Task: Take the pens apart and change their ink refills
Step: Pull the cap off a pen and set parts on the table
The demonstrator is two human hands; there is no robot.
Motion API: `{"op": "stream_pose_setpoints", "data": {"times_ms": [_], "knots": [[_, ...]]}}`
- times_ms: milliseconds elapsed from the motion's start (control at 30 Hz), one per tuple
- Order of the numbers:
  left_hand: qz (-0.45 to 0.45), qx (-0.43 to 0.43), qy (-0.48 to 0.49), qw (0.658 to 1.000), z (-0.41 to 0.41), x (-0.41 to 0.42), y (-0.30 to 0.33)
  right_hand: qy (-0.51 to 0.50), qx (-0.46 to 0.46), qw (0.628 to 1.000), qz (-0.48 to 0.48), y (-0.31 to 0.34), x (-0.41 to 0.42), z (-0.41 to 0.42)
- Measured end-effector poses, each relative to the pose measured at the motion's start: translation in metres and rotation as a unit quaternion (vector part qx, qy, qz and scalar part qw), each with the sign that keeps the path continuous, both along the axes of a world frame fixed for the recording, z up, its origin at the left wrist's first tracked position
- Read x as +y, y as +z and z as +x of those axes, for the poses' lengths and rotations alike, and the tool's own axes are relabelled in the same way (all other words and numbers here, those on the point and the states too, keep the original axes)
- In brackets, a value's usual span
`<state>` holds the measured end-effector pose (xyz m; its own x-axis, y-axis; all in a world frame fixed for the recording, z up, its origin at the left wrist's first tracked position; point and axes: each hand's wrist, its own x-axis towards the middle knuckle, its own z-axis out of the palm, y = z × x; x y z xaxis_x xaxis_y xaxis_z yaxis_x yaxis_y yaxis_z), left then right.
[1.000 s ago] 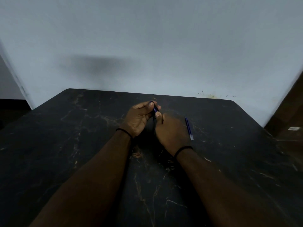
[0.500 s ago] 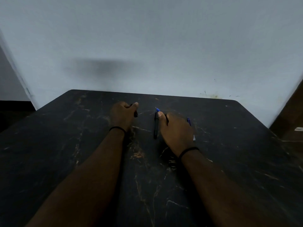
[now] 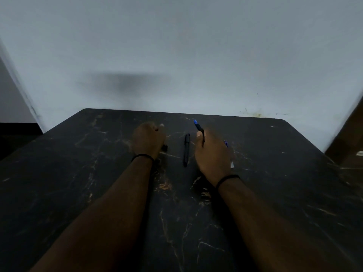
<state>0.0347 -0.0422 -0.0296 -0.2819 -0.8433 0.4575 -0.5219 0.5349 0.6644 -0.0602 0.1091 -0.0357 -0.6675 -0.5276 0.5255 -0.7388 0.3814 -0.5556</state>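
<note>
A black pen barrel (image 3: 186, 150) lies on the dark table (image 3: 78, 173) between my two hands, untouched. My right hand (image 3: 213, 152) is closed around a thin piece with a blue tip (image 3: 198, 126) that sticks out past my thumb, pointing away from me. A blue refill (image 3: 226, 143) lies on the table to the right, mostly hidden behind that hand, its pale end (image 3: 232, 165) showing near my wrist. My left hand (image 3: 149, 138) is a fist resting on the table, with a small black pen part (image 3: 164, 147) showing at its lower edge.
The dark marbled table ends at a pale wall (image 3: 176, 55) just beyond my hands. A brown wooden surface (image 3: 351, 142) stands off the table's right side. Both wrists wear thin black bands.
My hands have parted from working together. The black barrel now lies on the table, released by my right hand, which has lifted the blue-tipped piece. My left hand carried a small black part leftward.
</note>
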Motion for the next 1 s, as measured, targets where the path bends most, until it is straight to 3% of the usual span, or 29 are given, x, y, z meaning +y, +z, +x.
{"op": "stream_pose_setpoints", "data": {"times_ms": [100,133,200,333,400,600,733,800,867,1000], "knots": [[0.045,0.197,-0.084,0.976,-0.008,0.013,0.003,0.027,0.0,0.998,-0.054,-0.003,-0.001,-0.002],[0.11,0.271,-0.143,0.945,-0.012,0.019,0.004,0.041,0.013,0.997,-0.056,-0.003,0.0,-0.002],[0.25,0.373,-0.267,0.853,-0.018,0.027,0.006,0.067,0.009,0.996,-0.066,-0.002,0.004,-0.003],[0.374,0.38,-0.465,0.707,-0.021,0.027,0.006,0.099,-0.101,0.987,-0.074,0.002,0.002,0.001],[0.396,0.355,-0.52,0.668,-0.02,0.026,0.005,0.126,-0.169,0.975,-0.076,0.004,0.001,0.007],[0.41,0.297,-0.575,0.643,-0.016,0.028,0.005,0.232,-0.318,0.913,-0.106,0.006,0.0,0.009],[0.426,0.317,-0.608,0.591,-0.016,0.025,0.004,0.349,-0.518,0.775,-0.093,0.013,0.006,-0.001],[0.427,0.326,-0.596,0.597,-0.018,0.025,0.003,0.369,-0.561,0.736,-0.085,0.014,0.008,-0.004],[0.43,0.343,-0.552,0.627,-0.02,0.029,0.002,0.357,-0.565,0.739,-0.082,0.015,0.008,-0.004],[0.426,0.372,-0.507,0.651,-0.022,0.034,0.005,0.293,-0.494,0.814,-0.084,0.014,0.003,0.004]]}}
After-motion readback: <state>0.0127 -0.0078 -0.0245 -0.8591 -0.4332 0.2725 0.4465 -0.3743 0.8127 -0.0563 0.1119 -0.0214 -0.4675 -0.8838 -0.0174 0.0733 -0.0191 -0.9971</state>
